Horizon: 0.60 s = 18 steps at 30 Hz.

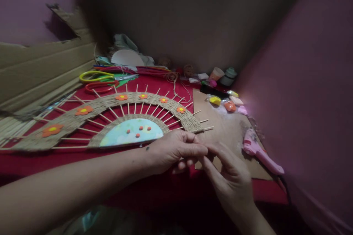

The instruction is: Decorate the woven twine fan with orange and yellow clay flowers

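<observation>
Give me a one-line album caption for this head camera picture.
Two hands, left and right, meet fingertips beside a twine-woven fan on red cloth.

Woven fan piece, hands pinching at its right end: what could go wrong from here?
1. The left hand and right hand meet beside the woven fan piece, whose thin sticks jut out bare at that end; a bump might bend or snap one.
2. The pink glue gun lies on the cardboard sheet close to the right hand; if hot, a brush could burn.
3. Loose twine trails behind the fan and might snag.
</observation>
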### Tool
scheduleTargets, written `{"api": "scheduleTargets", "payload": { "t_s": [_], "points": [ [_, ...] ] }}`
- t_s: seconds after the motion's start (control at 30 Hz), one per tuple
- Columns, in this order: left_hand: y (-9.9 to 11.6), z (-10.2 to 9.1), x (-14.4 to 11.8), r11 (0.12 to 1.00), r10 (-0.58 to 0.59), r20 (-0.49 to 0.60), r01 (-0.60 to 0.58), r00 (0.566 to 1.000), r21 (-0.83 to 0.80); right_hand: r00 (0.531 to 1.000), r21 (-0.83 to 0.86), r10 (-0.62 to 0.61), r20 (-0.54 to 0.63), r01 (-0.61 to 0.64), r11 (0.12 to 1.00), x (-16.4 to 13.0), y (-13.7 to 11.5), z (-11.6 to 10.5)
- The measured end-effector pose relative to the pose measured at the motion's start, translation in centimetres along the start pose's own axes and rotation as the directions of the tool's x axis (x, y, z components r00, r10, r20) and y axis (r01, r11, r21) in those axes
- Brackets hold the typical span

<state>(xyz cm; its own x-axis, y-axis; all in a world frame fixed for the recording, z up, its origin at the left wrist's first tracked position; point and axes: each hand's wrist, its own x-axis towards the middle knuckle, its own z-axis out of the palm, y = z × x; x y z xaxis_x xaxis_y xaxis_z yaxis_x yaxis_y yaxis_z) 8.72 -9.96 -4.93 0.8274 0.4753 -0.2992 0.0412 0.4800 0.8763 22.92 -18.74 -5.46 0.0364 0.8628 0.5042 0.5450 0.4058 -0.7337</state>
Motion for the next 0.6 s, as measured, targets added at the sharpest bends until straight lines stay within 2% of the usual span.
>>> {"api": "scheduleTargets", "payload": {
  "t_s": [0.13, 0.27, 0.33, 0.43, 0.5, 0.53, 0.6],
  "points": [
    [-0.1, 0.0, 0.0, 0.999, -0.014, 0.031, 0.015, 0.999, -0.036, 0.999, 0.007, -0.012, -0.04, 0.012, 1.0, -0.2, -0.1, -0.2],
    [0.0, -0.2, 0.1, 0.999, -0.018, 0.036, 0.019, 0.999, -0.025, 0.993, 0.159, 0.115, -0.003, -0.113, 0.981, -0.6, 0.3, -0.3],
    [0.2, -0.3, 0.1, 1.0, -0.018, 0.023, 0.018, 1.0, -0.008, 0.965, 0.321, 0.252, 0.073, -0.262, 0.91, -0.7, 0.7, -0.4],
    [0.2, -0.3, 0.1, 0.988, 0.024, -0.002, -0.023, 1.0, 0.151, 0.858, 0.553, 0.5, 0.113, -0.473, 0.686, -0.1, 1.5, -0.6],
    [0.0, -0.2, 0.0, 0.903, 0.143, 0.003, -0.132, 0.99, 0.409, 0.77, 0.666, 0.633, 0.082, -0.515, 0.54, 0.8, 1.9, -1.0],
    [-0.2, -0.2, -0.1, 0.804, 0.233, 0.032, -0.21, 0.972, 0.556, 0.732, 0.708, 0.678, 0.075, -0.518, 0.481, 1.3, 2.1, -1.3],
    [-0.7, -0.1, -0.3, 0.526, 0.386, 0.151, -0.352, 0.91, 0.774, 0.683, 0.762, 0.725, 0.089, -0.515, 0.392, 2.1, 2.3, -1.8]
  ]
}}
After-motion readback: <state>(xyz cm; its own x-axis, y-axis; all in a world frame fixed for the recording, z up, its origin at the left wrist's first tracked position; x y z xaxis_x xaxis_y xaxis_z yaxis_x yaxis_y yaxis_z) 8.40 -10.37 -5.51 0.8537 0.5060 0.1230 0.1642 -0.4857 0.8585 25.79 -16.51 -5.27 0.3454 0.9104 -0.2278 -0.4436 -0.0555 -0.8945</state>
